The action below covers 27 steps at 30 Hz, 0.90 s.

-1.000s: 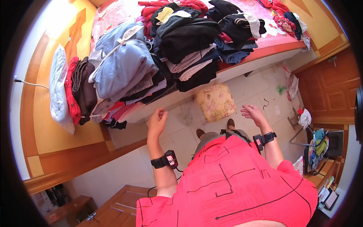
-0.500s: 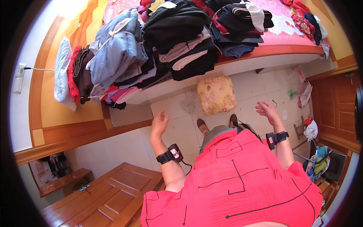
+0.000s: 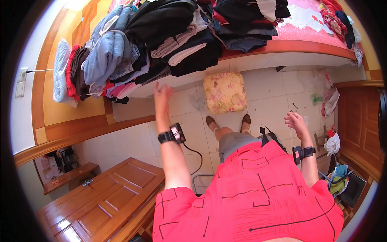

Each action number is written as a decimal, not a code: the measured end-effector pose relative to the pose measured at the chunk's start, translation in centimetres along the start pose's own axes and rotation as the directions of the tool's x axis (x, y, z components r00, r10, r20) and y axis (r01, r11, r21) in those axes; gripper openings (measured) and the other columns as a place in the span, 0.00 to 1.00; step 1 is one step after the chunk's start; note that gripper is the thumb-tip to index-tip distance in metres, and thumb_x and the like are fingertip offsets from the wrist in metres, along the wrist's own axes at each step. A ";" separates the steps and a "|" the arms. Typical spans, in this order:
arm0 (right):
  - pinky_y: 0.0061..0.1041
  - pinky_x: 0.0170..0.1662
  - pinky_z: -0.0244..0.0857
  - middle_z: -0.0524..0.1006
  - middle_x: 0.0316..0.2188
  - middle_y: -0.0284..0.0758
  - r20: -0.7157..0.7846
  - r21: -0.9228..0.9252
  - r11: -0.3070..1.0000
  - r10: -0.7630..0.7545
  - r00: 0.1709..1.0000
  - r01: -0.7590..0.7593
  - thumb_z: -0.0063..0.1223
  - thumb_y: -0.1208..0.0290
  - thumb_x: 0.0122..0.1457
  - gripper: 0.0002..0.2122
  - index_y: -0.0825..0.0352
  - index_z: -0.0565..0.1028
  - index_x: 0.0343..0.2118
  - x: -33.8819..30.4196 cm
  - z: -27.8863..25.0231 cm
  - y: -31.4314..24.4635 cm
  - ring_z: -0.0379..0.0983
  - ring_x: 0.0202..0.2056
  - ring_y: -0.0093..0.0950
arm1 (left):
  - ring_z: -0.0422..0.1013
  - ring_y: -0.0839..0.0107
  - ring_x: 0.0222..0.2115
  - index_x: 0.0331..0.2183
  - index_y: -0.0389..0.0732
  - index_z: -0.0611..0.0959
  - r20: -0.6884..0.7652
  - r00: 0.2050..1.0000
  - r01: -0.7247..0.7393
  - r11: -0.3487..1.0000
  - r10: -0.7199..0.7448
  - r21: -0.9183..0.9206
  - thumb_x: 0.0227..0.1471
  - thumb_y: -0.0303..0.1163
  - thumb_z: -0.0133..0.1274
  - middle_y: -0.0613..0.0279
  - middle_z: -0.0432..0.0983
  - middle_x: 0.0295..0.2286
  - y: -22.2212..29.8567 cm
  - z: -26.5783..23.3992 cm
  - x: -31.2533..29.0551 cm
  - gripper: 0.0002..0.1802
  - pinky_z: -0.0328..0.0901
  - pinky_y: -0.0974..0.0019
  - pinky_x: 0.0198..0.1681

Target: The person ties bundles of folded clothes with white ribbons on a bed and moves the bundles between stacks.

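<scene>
My left hand (image 3: 162, 99) reaches up near the front of the clothes piles, slightly blurred, fingers apart and holding nothing. Just beyond it are folded dark garments (image 3: 201, 60) stacked on the bed edge. To their left lies a bundle of light-blue jeans (image 3: 102, 56) tied with a pale strip. My right hand (image 3: 297, 123) hangs over the floor on the right, fingers loosely bent and apart, with nothing in it. Between the hands, beyond my feet, sits a square stool with a yellow floral cover (image 3: 225, 92). Both wrists carry black strapped devices.
Another dark clothes stack (image 3: 246, 24) lies on the pink bed sheet (image 3: 300, 34). A brown wooden door (image 3: 117, 189) stands at lower left. At right are a chair with clothes (image 3: 340, 177), plastic bags (image 3: 330, 101) and a second door (image 3: 360, 125).
My left arm has stretched forward toward the clothes, and my right hand has lowered with its fingers more bent. My body has shifted, so the stool appears higher and further left.
</scene>
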State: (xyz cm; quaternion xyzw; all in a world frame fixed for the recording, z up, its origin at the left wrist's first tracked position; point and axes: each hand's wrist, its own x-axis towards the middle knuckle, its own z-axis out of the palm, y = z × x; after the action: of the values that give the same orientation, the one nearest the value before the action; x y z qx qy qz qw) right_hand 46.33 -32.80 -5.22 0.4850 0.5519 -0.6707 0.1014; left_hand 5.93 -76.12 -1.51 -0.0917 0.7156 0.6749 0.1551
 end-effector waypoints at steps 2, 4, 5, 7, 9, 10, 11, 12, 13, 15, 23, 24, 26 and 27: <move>0.18 0.35 0.67 0.78 0.36 0.34 -0.002 0.015 1.000 0.004 1.000 -0.004 0.49 0.58 0.59 0.17 0.65 0.72 0.44 0.3 -0.8 0.6 0.74 0.32 0.20 | 0.67 0.55 0.47 0.56 0.34 0.55 -0.045 0.999 -0.025 0.956 0.013 -0.291 0.56 0.37 0.50 0.46 0.64 0.46 0.7 -0.5 3.7 0.34 0.65 0.57 0.49; 0.18 0.35 0.67 0.78 0.36 0.34 0.004 0.033 0.999 0.001 1.000 -0.001 0.49 0.58 0.60 0.17 0.66 0.72 0.44 0.5 -1.4 1.1 0.74 0.31 0.20 | 0.67 0.50 0.48 0.52 0.27 0.59 -0.075 0.992 0.032 0.773 -0.102 -0.633 0.57 0.38 0.48 0.44 0.64 0.47 2.4 -1.5 7.1 0.30 0.65 0.54 0.51; 0.18 0.34 0.67 0.78 0.35 0.34 0.007 0.035 0.999 0.000 1.000 -0.001 0.49 0.58 0.60 0.16 0.66 0.72 0.44 0.5 -1.6 1.2 0.74 0.31 0.19 | 0.67 0.49 0.47 0.50 0.25 0.60 -0.075 0.990 0.034 0.724 -0.118 -0.689 0.58 0.38 0.47 0.42 0.65 0.48 3.3 -1.8 8.4 0.29 0.66 0.53 0.50; 0.17 0.34 0.67 0.78 0.35 0.34 0.011 0.041 0.999 -0.007 1.000 0.007 0.48 0.59 0.60 0.16 0.66 0.72 0.44 0.5 -1.7 1.2 0.74 0.31 0.19 | 0.67 0.48 0.47 0.49 0.24 0.61 0.007 0.989 0.093 0.591 -0.147 -0.802 0.58 0.37 0.45 0.38 0.65 0.48 4.5 -3.3 10.5 0.27 0.67 0.53 0.49; 0.17 0.34 0.67 0.78 0.35 0.34 0.006 0.049 0.999 0.008 1.000 -0.008 0.48 0.59 0.60 0.16 0.66 0.72 0.44 0.6 -2.1 1.6 0.74 0.31 0.19 | 0.66 0.47 0.49 0.50 0.24 0.60 0.159 0.975 0.210 0.420 -0.153 -0.883 0.59 0.35 0.43 0.35 0.64 0.48 5.5 -6.1 12.3 0.25 0.67 0.53 0.49; 0.17 0.34 0.67 0.78 0.35 0.34 -0.003 0.055 0.998 0.015 1.000 -0.015 0.48 0.59 0.60 0.16 0.66 0.72 0.44 0.5 -2.4 1.9 0.74 0.31 0.19 | 0.68 0.47 0.46 0.49 0.24 0.62 0.122 0.979 0.184 0.433 -0.166 -0.883 0.59 0.34 0.40 0.35 0.67 0.47 6.2 -6.9 13.1 0.24 0.69 0.54 0.46; 0.17 0.34 0.67 0.78 0.35 0.34 -0.003 0.047 0.999 0.027 1.000 -0.027 0.49 0.59 0.60 0.16 0.66 0.72 0.44 0.7 -2.7 2.1 0.74 0.31 0.19 | 0.70 0.48 0.44 0.49 0.23 0.63 0.081 0.981 0.154 0.443 -0.178 -0.883 0.60 0.33 0.38 0.36 0.69 0.45 6.8 -8.1 13.8 0.22 0.71 0.55 0.43; 0.17 0.34 0.67 0.78 0.35 0.34 -0.014 0.046 0.998 0.041 0.999 -0.040 0.49 0.59 0.60 0.16 0.66 0.72 0.44 0.7 -3.1 2.4 0.74 0.31 0.19 | 0.70 0.48 0.45 0.49 0.24 0.63 0.140 0.969 0.219 0.442 -0.204 -0.870 0.60 0.30 0.34 0.36 0.68 0.45 7.9 -8.2 14.2 0.20 0.71 0.55 0.43; 0.17 0.34 0.67 0.78 0.35 0.34 -0.021 0.041 0.998 0.054 0.998 -0.053 0.49 0.58 0.60 0.16 0.66 0.72 0.44 0.7 -3.4 2.7 0.74 0.31 0.19 | 0.68 0.48 0.47 0.50 0.23 0.62 0.079 0.967 0.197 0.512 -0.243 -0.836 0.58 0.27 0.34 0.35 0.67 0.47 8.6 -8.3 14.5 0.21 0.70 0.54 0.45; 0.17 0.34 0.67 0.77 0.35 0.34 -0.044 0.042 0.997 0.062 0.997 -0.061 0.49 0.58 0.59 0.16 0.66 0.72 0.44 0.7 -3.9 2.8 0.74 0.31 0.19 | 0.65 0.46 0.49 0.51 0.23 0.61 0.188 0.948 0.284 0.422 -0.256 -0.861 0.55 0.24 0.34 0.35 0.64 0.50 10.2 -7.4 14.0 0.22 0.68 0.53 0.47; 0.16 0.34 0.68 0.77 0.34 0.33 -0.014 0.035 0.997 0.066 0.998 -0.065 0.48 0.60 0.60 0.15 0.65 0.71 0.44 2.2 -3.3 1.9 0.74 0.30 0.19 | 0.64 0.44 0.51 0.50 0.22 0.61 0.145 0.955 0.251 0.448 -0.259 -0.858 0.51 0.19 0.37 0.34 0.60 0.52 11.3 -6.2 10.8 0.23 0.69 0.54 0.47; 0.17 0.34 0.68 0.77 0.34 0.33 -0.007 0.033 0.997 0.066 0.998 -0.066 0.48 0.60 0.60 0.15 0.65 0.71 0.44 2.3 -3.1 1.7 0.74 0.31 0.19 | 0.65 0.45 0.50 0.49 0.22 0.63 0.115 0.959 0.228 0.464 -0.259 -0.856 0.51 0.19 0.38 0.33 0.62 0.51 11.1 -6.4 10.8 0.22 0.69 0.54 0.47; 0.17 0.34 0.67 0.77 0.34 0.33 0.007 0.021 0.997 0.070 0.998 -0.070 0.48 0.60 0.60 0.15 0.65 0.71 0.44 2.4 -2.5 1.2 0.74 0.31 0.19 | 0.67 0.46 0.48 0.45 0.23 0.67 0.098 0.976 0.195 0.586 -0.193 -0.787 0.51 0.20 0.38 0.34 0.65 0.48 9.1 -7.6 11.0 0.17 0.70 0.55 0.45; 0.17 0.34 0.67 0.77 0.35 0.33 0.005 0.014 0.997 0.071 0.997 -0.071 0.48 0.60 0.60 0.15 0.65 0.71 0.44 2.4 -2.3 1.1 0.74 0.31 0.19 | 0.68 0.46 0.47 0.42 0.23 0.69 0.099 0.982 0.180 0.641 -0.160 -0.746 0.52 0.20 0.39 0.34 0.67 0.46 8.3 -7.5 11.0 0.15 0.71 0.55 0.44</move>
State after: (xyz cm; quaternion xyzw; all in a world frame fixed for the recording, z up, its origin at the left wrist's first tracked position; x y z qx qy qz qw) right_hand 47.08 -30.26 -7.59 0.5034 0.5294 -0.6717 0.1229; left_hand -7.92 -82.16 2.82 -0.2064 0.3587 0.8935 0.1743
